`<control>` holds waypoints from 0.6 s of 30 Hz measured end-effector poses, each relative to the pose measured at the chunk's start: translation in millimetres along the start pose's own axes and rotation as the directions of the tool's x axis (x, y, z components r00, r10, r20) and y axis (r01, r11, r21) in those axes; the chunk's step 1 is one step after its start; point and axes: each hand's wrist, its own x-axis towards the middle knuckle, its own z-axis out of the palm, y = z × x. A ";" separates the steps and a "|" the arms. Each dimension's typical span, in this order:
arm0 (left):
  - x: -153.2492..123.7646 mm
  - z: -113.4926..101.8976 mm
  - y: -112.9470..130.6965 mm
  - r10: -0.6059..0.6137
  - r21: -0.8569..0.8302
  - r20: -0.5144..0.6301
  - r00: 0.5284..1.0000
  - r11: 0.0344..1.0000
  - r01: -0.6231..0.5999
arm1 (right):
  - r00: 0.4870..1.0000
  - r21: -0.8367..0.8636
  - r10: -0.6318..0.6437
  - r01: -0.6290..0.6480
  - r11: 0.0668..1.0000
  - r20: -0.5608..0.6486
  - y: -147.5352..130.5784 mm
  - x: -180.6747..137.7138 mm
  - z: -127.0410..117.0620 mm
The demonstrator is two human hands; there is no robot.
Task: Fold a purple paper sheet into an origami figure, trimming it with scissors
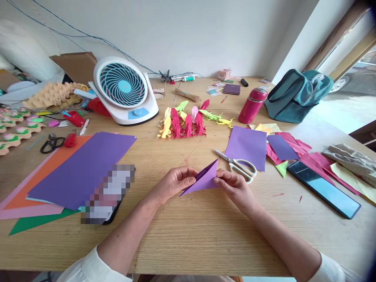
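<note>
A folded sheet of purple paper (205,179) is held just above the table between my two hands. My left hand (182,178) pinches its left side between thumb and fingers. At its right edge, the thumb and fingertips of my right hand (232,184) close on the paper. The folds form a pointed, roughly triangular shape with layers at the left. Right behind my right hand lie scissors (242,166) with pale handles, blades partly spread, overlapping a flat purple sheet (248,145).
Folded paper figures (188,124) stand beyond my hands. At left are a stack of coloured paper (88,166), a phone (110,196) and a fan (125,92). To the right are a second phone (323,190), paper scraps (315,164), a pink flask (252,106) and a teal bag (293,96).
</note>
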 end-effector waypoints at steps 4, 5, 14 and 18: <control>0.1 0.1 0.4 0.032 0.003 0.006 0.999 0.999 -0.032 | 1.000 0.005 -0.011 0.011 1.000 -0.025 0.7 0.4 0.4; 0.3 0.0 -0.5 0.038 0.002 0.009 0.999 0.999 -0.038 | 0.999 0.014 -0.005 0.005 1.000 -0.033 1.0 0.6 0.6; 0.2 -0.6 -4.8 0.072 0.029 0.054 0.996 0.997 -0.074 | 0.994 0.080 0.035 -0.027 0.996 -0.106 7.5 2.3 0.8; -1.0 -0.4 -2.9 0.084 0.045 0.070 0.994 0.995 -0.087 | 0.990 0.067 0.024 -0.015 0.998 -0.138 5.9 2.2 2.9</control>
